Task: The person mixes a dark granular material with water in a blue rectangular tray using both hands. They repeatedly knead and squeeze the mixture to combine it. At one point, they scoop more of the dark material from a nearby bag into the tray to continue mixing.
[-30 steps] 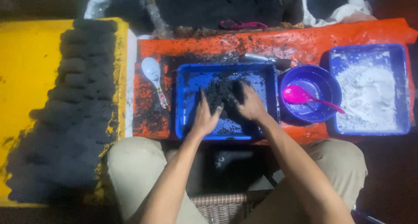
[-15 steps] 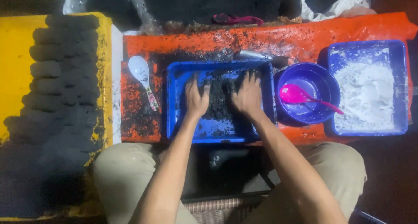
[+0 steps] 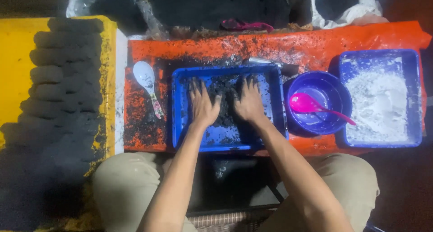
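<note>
Seated at a low orange work surface [image 3: 315,47], a person presses both bare hands flat into a heap of black, crumbly mixture [image 3: 224,101] inside a blue rectangular tray [image 3: 180,123]. The left hand [image 3: 203,106] lies on the heap's left flank and the right hand [image 3: 249,104] on its right flank, both palms down, fingers spread and pointing away from the body, fingertips sunk into the dark mass; neither hand pinches or lifts anything. The mixture sits in the middle of the tray, directly between and under the two hands, running lengthwise from the near side toward the far rim, so both hands are equally near and bracket it from either side with a narrow strip of the heap showing between the thumbs. A white spoon [image 3: 146,78] rests on the surface just left of the tray. To the right stand a round purple bowl [image 3: 336,90] holding a pink spoon [image 3: 311,106], and beyond it a second blue tray of white powder [image 3: 381,105]. On the far left, rows of dark, formed lumps [image 3: 58,78] lie across a yellow board [image 3: 13,56]. The person's knees in beige trousers [image 3: 122,187] frame the bottom of the head view.
</note>
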